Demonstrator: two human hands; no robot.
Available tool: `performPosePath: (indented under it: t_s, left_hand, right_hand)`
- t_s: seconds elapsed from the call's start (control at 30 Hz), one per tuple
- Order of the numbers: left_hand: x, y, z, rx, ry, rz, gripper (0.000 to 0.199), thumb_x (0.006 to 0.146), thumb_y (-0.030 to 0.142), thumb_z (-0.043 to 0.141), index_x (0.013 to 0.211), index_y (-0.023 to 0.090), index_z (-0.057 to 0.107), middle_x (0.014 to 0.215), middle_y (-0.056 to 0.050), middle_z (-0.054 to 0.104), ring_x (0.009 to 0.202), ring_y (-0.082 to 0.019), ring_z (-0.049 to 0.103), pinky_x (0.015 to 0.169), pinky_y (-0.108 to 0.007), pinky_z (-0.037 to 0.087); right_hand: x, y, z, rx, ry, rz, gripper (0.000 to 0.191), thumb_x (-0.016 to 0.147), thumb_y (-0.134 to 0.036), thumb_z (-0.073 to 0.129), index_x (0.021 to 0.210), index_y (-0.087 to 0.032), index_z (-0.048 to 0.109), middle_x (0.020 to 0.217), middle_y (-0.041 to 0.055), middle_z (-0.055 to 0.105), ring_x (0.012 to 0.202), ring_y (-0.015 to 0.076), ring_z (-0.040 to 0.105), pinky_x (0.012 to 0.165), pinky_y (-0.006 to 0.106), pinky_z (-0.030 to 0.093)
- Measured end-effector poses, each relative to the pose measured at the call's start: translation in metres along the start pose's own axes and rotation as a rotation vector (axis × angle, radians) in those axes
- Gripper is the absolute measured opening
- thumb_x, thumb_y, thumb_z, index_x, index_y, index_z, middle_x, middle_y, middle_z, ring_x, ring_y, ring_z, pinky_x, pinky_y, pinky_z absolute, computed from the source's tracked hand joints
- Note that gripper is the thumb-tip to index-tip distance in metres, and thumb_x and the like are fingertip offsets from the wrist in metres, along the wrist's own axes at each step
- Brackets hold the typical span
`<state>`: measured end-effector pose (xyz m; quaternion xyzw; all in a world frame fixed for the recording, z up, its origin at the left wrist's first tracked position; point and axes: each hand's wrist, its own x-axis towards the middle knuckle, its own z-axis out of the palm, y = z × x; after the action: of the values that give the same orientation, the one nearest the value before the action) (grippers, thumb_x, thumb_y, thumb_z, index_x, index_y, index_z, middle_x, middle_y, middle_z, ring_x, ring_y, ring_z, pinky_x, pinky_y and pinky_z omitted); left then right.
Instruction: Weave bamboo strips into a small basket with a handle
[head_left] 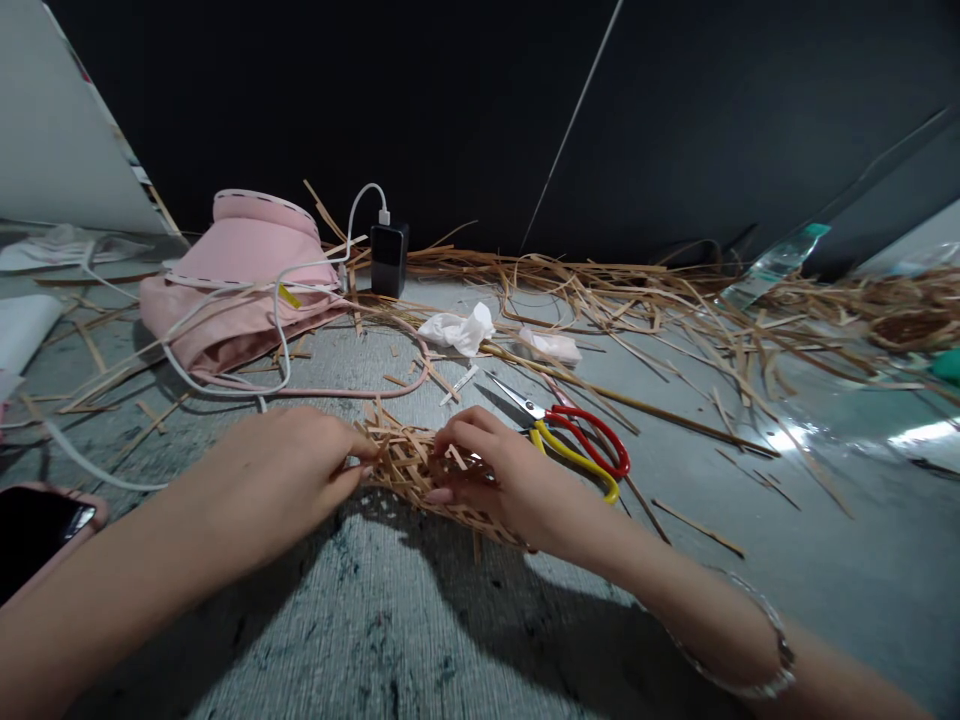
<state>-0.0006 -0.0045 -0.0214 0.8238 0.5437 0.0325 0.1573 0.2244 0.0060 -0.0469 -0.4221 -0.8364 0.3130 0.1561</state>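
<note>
A small open-weave piece of tan strips [409, 462] lies low in the middle, with loose strip ends sticking up at its left. At its left end, my left hand [319, 465] pinches the weave between thumb and fingers. My right hand [487, 470] is curled around the right part, its thumb on the near side and fingertips over the strips. Just beyond my right hand lie scissors [574, 440] with red and yellow handles, their blades slightly apart.
A pink visor hat [247, 240], white cable [277, 330] and black power bank [389, 260] stand back left. Crumpled tissue [461, 330] lies mid-back. Loose strips [600, 285] and a plastic bottle [776, 265] line the wall. A phone [45, 525] is at left.
</note>
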Motion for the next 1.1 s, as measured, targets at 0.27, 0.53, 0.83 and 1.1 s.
performPosePath:
  t_s: [0.27, 0.53, 0.83, 1.1]
  left_hand:
    - [0.0049, 0.0014, -0.0008, 0.005, -0.022, -0.048, 0.029, 0.083, 0.031, 0.047, 0.092, 0.027, 0.074, 0.087, -0.004, 0.074, 0.081, -0.023, 0.065, 0.070, -0.032, 0.045]
    - [0.0044, 0.0005, 0.0024, 0.069, -0.065, -0.018, 0.030, 0.082, 0.024, 0.047, 0.096, 0.030, 0.073, 0.086, -0.004, 0.074, 0.078, -0.023, 0.066, 0.064, -0.030, 0.042]
    - [0.0061, 0.0039, 0.0033, 0.225, -0.097, 0.013, 0.025, 0.081, 0.022, 0.047, 0.080, 0.027, 0.071, 0.084, -0.005, 0.073, 0.075, -0.027, 0.066, 0.059, -0.033, 0.037]
    - [0.0032, -0.0003, -0.0003, 0.006, -0.041, -0.012, 0.029, 0.085, 0.028, 0.045, 0.092, 0.027, 0.073, 0.082, -0.004, 0.073, 0.073, -0.020, 0.063, 0.062, -0.028, 0.040]
  right_hand:
    - [0.0009, -0.0013, -0.0013, -0.002, -0.002, 0.006, 0.020, 0.082, -0.030, 0.068, 0.097, -0.021, 0.059, 0.105, 0.0043, 0.053, 0.089, 0.0145, 0.058, 0.084, 0.028, 0.048]
    - [0.0012, -0.0002, -0.0003, -0.009, 0.005, 0.013, 0.019, 0.081, -0.029, 0.068, 0.095, -0.021, 0.058, 0.105, 0.0040, 0.053, 0.088, 0.0145, 0.058, 0.082, 0.027, 0.048]
    - [0.0015, 0.0007, -0.0010, -0.037, 0.002, 0.001, 0.021, 0.083, -0.030, 0.066, 0.100, -0.022, 0.059, 0.109, 0.0048, 0.055, 0.093, 0.0159, 0.058, 0.086, 0.028, 0.047]
    - [0.0014, 0.0012, -0.0001, -0.010, 0.008, -0.027, 0.016, 0.083, -0.029, 0.067, 0.093, -0.020, 0.058, 0.104, 0.0031, 0.054, 0.090, 0.0131, 0.058, 0.083, 0.025, 0.046]
